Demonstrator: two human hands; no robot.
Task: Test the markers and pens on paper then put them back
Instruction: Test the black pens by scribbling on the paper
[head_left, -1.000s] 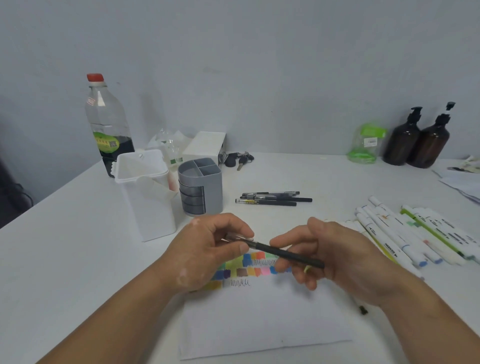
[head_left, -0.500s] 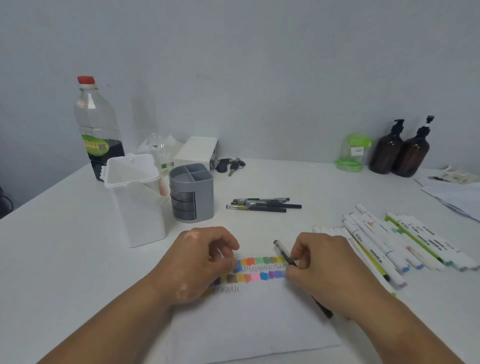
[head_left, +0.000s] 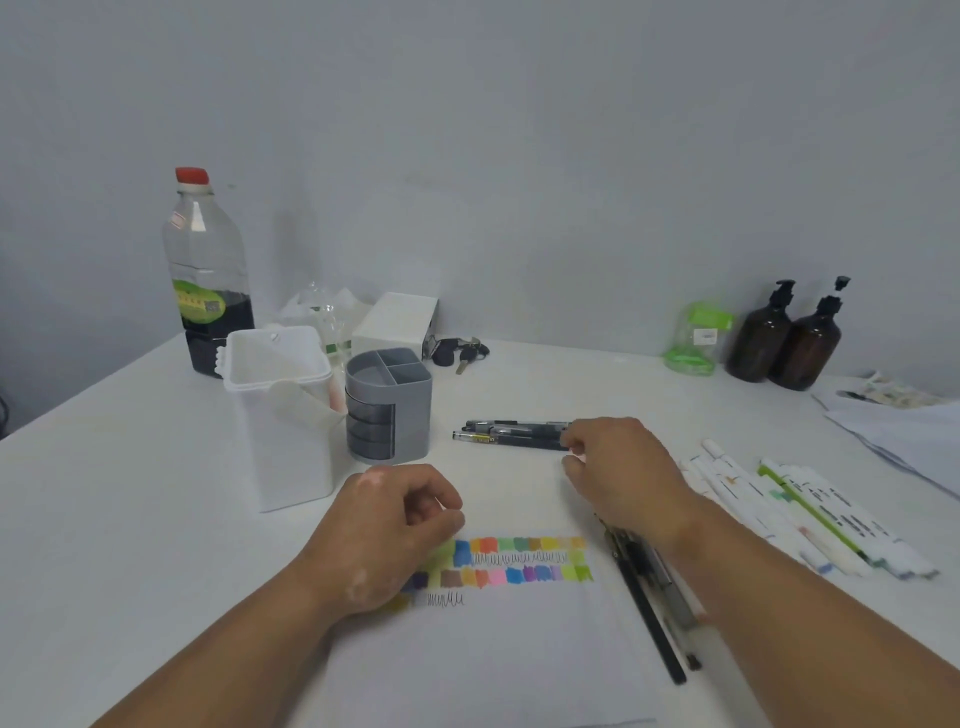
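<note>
Both your hands are over the white table (head_left: 130, 493). Your left hand (head_left: 395, 530) rests on the upper left corner of the paper (head_left: 493, 654). Its fingers are curled in against the thumb, and whether anything is pinched inside them cannot be told.

Your right hand (head_left: 623, 478) reaches forward to the black pens (head_left: 511, 434), which lie side by side on the table beyond the paper. Its curled fingertips (head_left: 567, 442) are at the right end of that group. The picture does not settle whether they have closed on a pen or only touch it.

Rows of colour swatches (head_left: 519, 561) with black scribbles between them run across the top of the sheet. More dark pens (head_left: 649, 603) lie along the paper's right edge, partly under your right wrist. To the right of your arm, the white markers (head_left: 810, 514) lie packed in a slanting row on the table.

A grey organiser (head_left: 387, 405) stands upright beyond your left hand. Its top compartments hold nothing that shows, and a white tub (head_left: 280, 415) stands just beside it on the left.

Along the wall stand a red-capped bottle (head_left: 208, 270), a white box (head_left: 395, 325), a set of keys (head_left: 462, 351), a green pouch (head_left: 698, 338) and two brown pump bottles (head_left: 784, 338).
</note>
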